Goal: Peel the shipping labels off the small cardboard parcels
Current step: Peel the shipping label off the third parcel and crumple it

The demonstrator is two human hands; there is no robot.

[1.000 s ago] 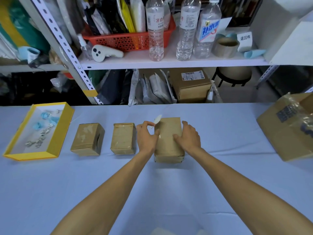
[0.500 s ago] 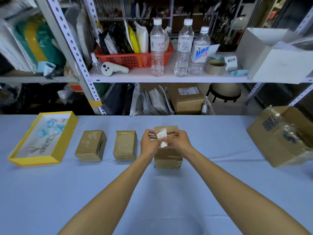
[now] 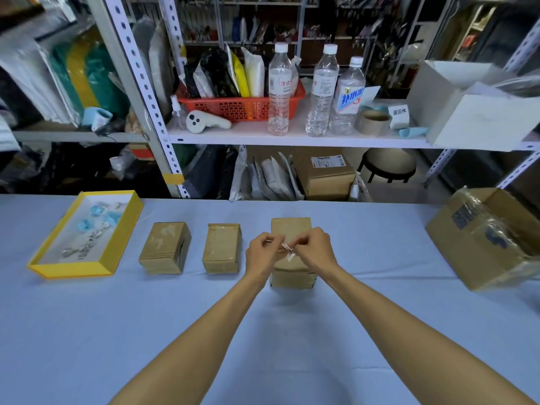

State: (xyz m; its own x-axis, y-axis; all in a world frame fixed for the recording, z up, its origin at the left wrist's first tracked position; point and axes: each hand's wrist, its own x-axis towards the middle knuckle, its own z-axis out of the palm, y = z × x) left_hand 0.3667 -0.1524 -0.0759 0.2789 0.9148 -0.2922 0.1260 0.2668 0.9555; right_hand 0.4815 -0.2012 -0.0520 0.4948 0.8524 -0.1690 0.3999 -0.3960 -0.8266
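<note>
Head view: my left hand (image 3: 263,252) and right hand (image 3: 314,249) pinch a crumpled label (image 3: 287,249) between them, above the rightmost parcel (image 3: 290,229) of three on the table (image 3: 263,331).

The bench (image 3: 87,331) lies open along its near edge; three parcels (image 3: 222,248) and a yellow tray (image 3: 122,229) line the far edge, a big carton (image 3: 482,244) the right.

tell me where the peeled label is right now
In the head view, the small crumpled white label is pinched between the left hand and right hand, just above the rightmost small brown cardboard parcel, centre of the pale blue table.
</note>
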